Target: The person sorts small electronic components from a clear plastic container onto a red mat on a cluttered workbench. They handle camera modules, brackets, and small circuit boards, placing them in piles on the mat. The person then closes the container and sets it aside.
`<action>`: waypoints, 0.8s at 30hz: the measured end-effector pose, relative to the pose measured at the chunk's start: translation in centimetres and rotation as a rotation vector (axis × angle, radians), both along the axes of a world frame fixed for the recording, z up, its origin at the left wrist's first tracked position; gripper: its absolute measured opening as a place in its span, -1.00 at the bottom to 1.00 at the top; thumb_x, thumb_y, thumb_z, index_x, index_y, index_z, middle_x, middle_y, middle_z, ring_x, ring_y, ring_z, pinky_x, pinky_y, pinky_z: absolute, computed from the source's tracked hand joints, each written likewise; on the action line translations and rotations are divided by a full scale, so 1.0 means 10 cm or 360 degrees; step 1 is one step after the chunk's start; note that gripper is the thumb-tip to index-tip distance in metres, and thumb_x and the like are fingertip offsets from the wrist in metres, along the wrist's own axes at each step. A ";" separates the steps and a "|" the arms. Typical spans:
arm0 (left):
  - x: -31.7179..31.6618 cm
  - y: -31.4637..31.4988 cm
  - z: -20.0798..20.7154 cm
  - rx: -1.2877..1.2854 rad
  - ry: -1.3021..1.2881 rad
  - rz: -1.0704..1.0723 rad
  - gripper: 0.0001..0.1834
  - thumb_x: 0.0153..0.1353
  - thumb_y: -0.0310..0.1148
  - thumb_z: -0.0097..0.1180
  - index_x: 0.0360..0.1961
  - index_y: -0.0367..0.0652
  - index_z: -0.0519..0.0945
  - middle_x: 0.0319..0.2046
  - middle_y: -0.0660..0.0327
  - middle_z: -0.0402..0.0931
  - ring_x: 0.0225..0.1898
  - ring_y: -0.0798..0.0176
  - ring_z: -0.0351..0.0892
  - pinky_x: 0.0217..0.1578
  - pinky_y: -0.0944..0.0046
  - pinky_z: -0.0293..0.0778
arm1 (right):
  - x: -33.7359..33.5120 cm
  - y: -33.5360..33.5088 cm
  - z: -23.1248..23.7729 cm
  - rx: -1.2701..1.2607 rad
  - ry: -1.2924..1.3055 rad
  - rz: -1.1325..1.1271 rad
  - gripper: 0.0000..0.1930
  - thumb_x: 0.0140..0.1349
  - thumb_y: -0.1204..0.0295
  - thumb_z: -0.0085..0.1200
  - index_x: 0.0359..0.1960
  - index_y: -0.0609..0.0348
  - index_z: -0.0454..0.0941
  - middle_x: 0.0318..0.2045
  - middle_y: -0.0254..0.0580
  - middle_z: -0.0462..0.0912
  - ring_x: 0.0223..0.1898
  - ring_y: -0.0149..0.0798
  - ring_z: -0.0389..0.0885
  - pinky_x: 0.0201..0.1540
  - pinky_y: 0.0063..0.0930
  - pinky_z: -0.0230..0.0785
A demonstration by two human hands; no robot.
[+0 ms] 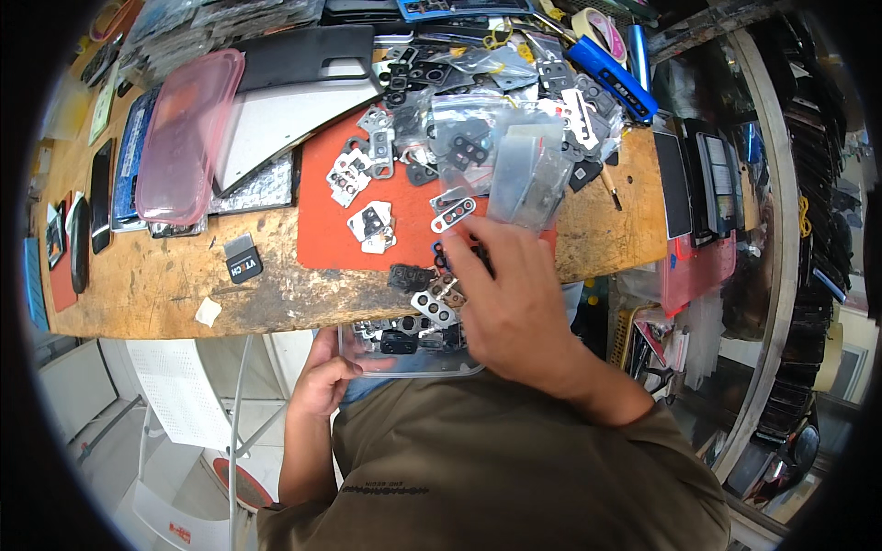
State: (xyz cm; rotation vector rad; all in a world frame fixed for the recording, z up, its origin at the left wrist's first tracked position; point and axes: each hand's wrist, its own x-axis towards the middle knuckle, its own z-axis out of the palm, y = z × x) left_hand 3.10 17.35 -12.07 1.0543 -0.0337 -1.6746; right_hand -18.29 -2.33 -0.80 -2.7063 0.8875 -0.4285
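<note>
I'm looking at a big wooden table (pixel 303 298) with an orange mat (pixel 322 220) on it. A clear plastic box (pixel 418 373) sits just below the table's edge, by the person's tummy, with lots of little parts inside. The right hand (pixel 519 298) reaches over the edge, fingers half bent and a bit apart. I can't tell if it has hold of anything. The left hand (pixel 323 375) is closed around the box's left side. A shiny little plate with round holes (pixel 454 214) lies on the mat, right by the right hand's fingertips. A silver plate (pixel 433 309) is at the table's edge, just above the box.

I think the person is sorting these small parts between mat and box. The next move seems to need a gentle pinch on one part, with the box kept steady.
</note>
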 end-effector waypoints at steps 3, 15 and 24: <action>-0.07 -0.03 0.00 -0.0063 0.0060 0.0000 0.10 -0.14 -0.64 0.04 0.59 -0.31 0.13 0.10 0.09 0.34 0.13 0.07 0.51 0.22 -0.50 0.65 | 0.05 0.19 -0.02 0.0070 -0.0004 0.0109 -0.43 0.09 0.56 0.16 0.22 0.41 0.54 0.09 0.13 0.54 0.02 0.11 0.54 0.04 -0.07 0.39; -0.02 -0.05 0.04 0.0015 -0.0008 -0.0027 0.14 -0.12 -0.63 0.06 0.64 -0.27 0.03 0.13 0.05 0.32 0.08 0.05 0.55 0.23 -0.39 0.67 | 0.27 -0.14 -0.05 0.0203 -0.0510 0.0267 -0.50 0.06 0.63 0.18 0.13 0.37 0.62 0.19 0.10 0.60 0.09 0.17 0.62 0.11 -0.02 0.48; 0.00 -0.06 0.08 0.0002 -0.0008 -0.0054 0.13 -0.14 -0.61 0.04 0.62 -0.30 0.06 0.07 0.04 0.38 0.15 -0.09 0.64 0.23 -0.33 0.68 | 0.46 0.07 -0.07 0.0117 -0.0214 0.0447 -0.46 0.09 0.37 0.34 0.13 0.34 0.62 0.05 0.05 0.59 0.06 0.04 0.57 0.04 -0.09 0.39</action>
